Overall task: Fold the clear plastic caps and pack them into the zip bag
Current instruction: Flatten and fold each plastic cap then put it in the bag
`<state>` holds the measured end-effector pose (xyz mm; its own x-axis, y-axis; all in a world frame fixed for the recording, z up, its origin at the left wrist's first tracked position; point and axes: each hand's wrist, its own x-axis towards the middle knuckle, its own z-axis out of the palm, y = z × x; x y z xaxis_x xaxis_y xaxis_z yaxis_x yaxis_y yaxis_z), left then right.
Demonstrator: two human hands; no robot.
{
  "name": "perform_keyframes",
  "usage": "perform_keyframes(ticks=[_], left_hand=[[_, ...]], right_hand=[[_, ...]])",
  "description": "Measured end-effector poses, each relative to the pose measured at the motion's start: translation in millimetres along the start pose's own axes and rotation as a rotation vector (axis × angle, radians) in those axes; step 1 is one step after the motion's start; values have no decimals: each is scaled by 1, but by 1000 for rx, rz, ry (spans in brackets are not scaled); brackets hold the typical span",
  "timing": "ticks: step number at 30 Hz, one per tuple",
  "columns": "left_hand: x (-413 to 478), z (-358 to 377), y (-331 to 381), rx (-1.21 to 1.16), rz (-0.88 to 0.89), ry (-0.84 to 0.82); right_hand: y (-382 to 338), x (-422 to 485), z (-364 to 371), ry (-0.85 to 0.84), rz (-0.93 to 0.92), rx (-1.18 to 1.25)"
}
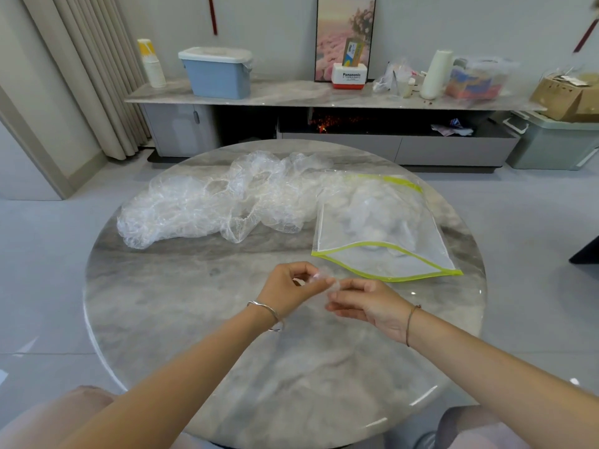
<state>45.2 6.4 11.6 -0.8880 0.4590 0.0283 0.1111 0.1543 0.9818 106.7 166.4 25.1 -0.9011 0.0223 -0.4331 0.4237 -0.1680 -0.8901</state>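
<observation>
Nearest, two bare forearms reaching over the near edge of a round marble table (194,319). Above its middle, left hand (291,286) and right hand (366,306) fingertip to fingertip, both pinching one small, crumpled clear plastic cap (319,278), held just off the tabletop. Just beyond and to the right, the zip bag (372,234), lying flat, long axis running near to far, green-trimmed near end gaping toward the hands, pale contents apparently inside already. Far left, well apart, a loose heap of unfolded caps (207,202). Closer to the bag: the right hand. Likely next: a short carry far-right into that near opening.
</observation>
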Motion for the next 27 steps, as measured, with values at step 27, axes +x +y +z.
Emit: perform_keyframes(ticks=[27], left_hand=[[129,26,47,517,107,-139]], right_hand=[[-47,135,-61,184,-354,-1637]])
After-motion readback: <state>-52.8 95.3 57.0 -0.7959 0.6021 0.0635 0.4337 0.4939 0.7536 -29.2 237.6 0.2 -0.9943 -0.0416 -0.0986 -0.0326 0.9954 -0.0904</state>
